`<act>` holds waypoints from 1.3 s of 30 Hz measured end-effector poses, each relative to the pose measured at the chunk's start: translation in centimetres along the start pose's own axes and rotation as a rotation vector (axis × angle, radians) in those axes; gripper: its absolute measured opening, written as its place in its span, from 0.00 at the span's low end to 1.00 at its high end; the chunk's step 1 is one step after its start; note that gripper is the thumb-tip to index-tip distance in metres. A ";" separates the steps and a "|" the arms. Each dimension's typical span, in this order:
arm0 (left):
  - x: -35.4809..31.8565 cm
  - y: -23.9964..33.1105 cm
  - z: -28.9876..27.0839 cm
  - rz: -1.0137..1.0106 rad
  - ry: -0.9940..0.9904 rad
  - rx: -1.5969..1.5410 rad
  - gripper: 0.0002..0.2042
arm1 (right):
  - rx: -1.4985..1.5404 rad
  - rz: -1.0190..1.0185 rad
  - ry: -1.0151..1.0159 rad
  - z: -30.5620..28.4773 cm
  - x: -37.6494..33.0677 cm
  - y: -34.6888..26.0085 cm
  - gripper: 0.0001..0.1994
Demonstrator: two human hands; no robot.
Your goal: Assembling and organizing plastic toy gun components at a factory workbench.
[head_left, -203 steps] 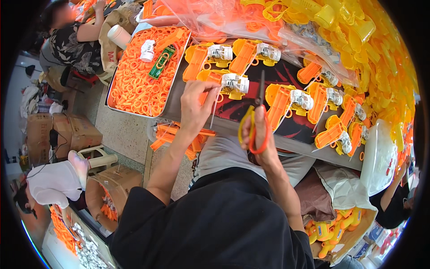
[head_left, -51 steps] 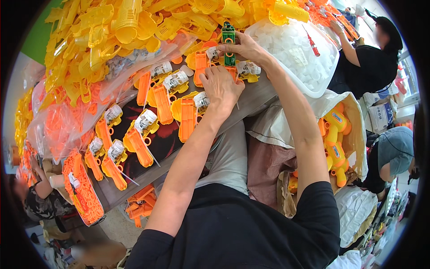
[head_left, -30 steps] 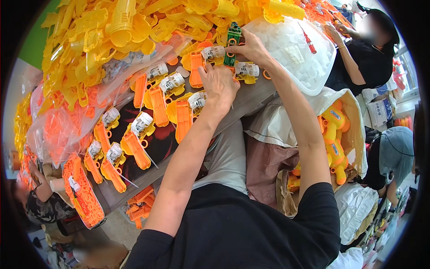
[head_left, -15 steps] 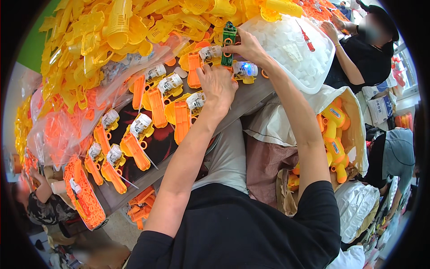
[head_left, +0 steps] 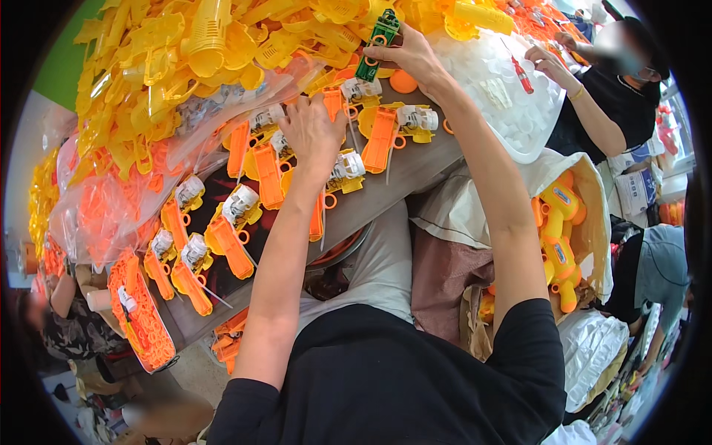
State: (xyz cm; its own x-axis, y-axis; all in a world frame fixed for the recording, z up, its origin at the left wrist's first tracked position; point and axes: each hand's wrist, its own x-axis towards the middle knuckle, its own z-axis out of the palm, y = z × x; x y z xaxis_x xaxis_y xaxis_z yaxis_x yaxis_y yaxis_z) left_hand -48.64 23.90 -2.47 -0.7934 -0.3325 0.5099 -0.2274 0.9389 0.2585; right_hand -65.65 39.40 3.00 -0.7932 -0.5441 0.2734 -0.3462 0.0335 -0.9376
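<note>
My right hand (head_left: 415, 59) pinches a narrow green block (head_left: 379, 44) with dark ends and orange rings, holding it tilted above the far side of the table. My left hand (head_left: 315, 133) reaches over the row of half-built toys, fingers apart, beside an orange handle (head_left: 333, 100); its fingertips are partly hidden, so contact is unclear. Right of that hand lies a toy part (head_left: 380, 139) with an orange handle, yellow shell and clear-white barrel (head_left: 417, 117). Several similar toys (head_left: 236, 233) lie left of my left forearm, each an orange handle joined to a yellow shell.
Yellow shells (head_left: 211, 44) are heaped at the far side. A white tub (head_left: 530, 152) of translucent pieces holds a red screwdriver (head_left: 522, 74). Orange rings fill a box (head_left: 152, 334) at left. A sack (head_left: 593, 215) of yellow-orange toys stands right. Other people work nearby.
My left hand has moved left, off the rightmost toy, whose orange handle now shows. The green block has been lifted away from it and tilted. The blue light in that toy is gone.
</note>
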 end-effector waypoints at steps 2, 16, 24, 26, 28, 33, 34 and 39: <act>0.1 -0.9 1.0 0.035 0.000 0.018 0.24 | -0.106 0.091 -0.006 0.9 0.8 -0.2 0.24; 1.2 -0.4 1.8 -0.032 -0.157 -0.012 0.30 | -0.041 0.048 0.019 0.8 2.7 1.3 0.22; 1.7 0.7 2.0 -0.096 -0.144 0.079 0.32 | -0.147 -0.005 -0.117 4.5 3.8 2.8 0.25; 2.1 0.9 1.8 -0.108 -0.168 0.105 0.31 | -0.099 -0.095 -0.114 5.4 4.1 3.6 0.28; 2.4 1.0 1.7 -0.160 -0.233 0.125 0.31 | -0.252 -0.161 -0.083 5.7 4.7 4.0 0.29; 2.2 1.1 2.0 -0.123 -0.176 0.146 0.29 | -0.199 -0.101 -0.177 5.7 5.4 4.1 0.31; 2.2 1.0 2.1 -0.127 -0.189 0.156 0.28 | -0.200 -0.101 -0.180 5.8 5.3 3.8 0.31; 2.1 1.4 2.5 -0.117 -0.167 0.148 0.27 | -0.223 -0.125 -0.162 5.2 5.4 4.1 0.30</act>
State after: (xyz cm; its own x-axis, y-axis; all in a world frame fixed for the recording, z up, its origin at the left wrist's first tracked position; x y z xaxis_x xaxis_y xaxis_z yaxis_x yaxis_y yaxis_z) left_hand -52.06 24.72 -3.09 -0.8363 -0.4322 0.3374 -0.3940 0.9016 0.1783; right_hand -68.69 32.21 -0.48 -0.6531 -0.6820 0.3290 -0.5517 0.1309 -0.8237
